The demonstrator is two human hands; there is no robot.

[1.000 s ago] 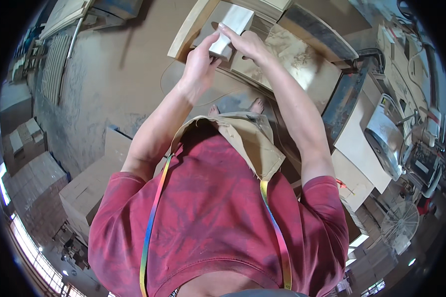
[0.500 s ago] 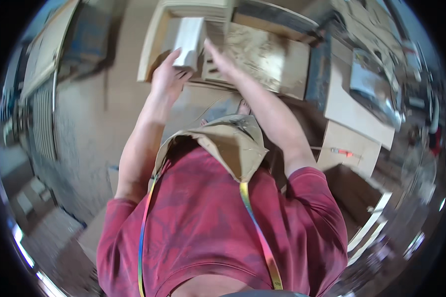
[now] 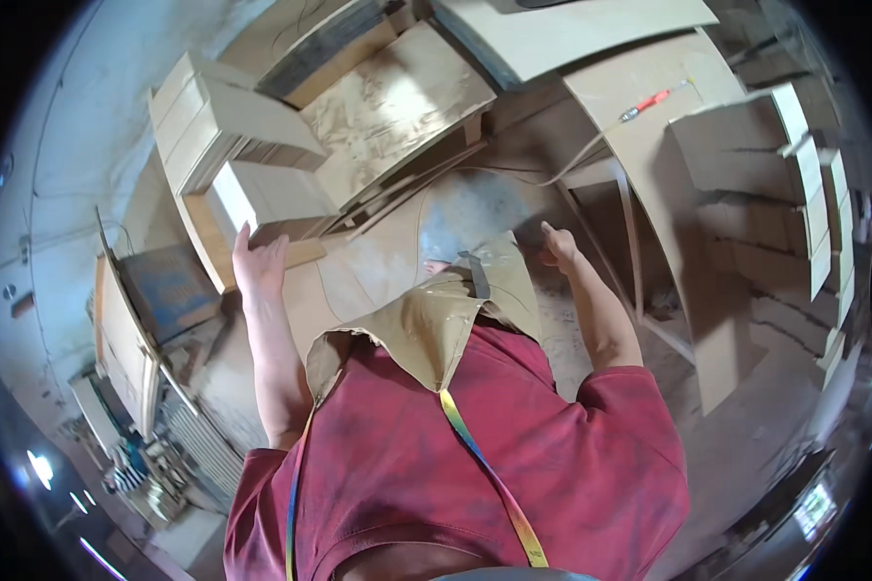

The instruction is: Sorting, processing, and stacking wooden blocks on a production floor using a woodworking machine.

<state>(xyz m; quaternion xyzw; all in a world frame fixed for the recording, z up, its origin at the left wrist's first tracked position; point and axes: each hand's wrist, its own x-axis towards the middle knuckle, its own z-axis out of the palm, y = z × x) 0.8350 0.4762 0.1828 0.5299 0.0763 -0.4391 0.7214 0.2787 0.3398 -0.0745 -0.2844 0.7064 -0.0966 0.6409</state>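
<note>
My left hand (image 3: pixel 259 263) is at the near end of a pale block-like stack of boards (image 3: pixel 286 194) with a bright white end face. Its fingers are stretched upward against or just in front of the stack; contact is unclear. The stack rests beside taller pale stacked boards (image 3: pixel 208 111), on a wooden tray-like support (image 3: pixel 201 232). Away to the right, my right hand (image 3: pixel 557 247) hangs in the air beside the tan apron (image 3: pixel 397 334). Its fingers are loosely bent and apart, and nothing shows in them.
A dusty, shiny-topped wooden surface (image 3: pixel 397 107) lies beyond the stack. On a pale panel (image 3: pixel 683 73) at the right is a red-handled air tool (image 3: pixel 649 105) with a hose. Several stacked brown panels (image 3: pixel 746 203) stand farther right. A leaning board (image 3: pixel 126 339) is at the left.
Both hands were at the white-faced stack; the right hand has moved off to the right, while the left stays near the stack. The view has turned to the right.
</note>
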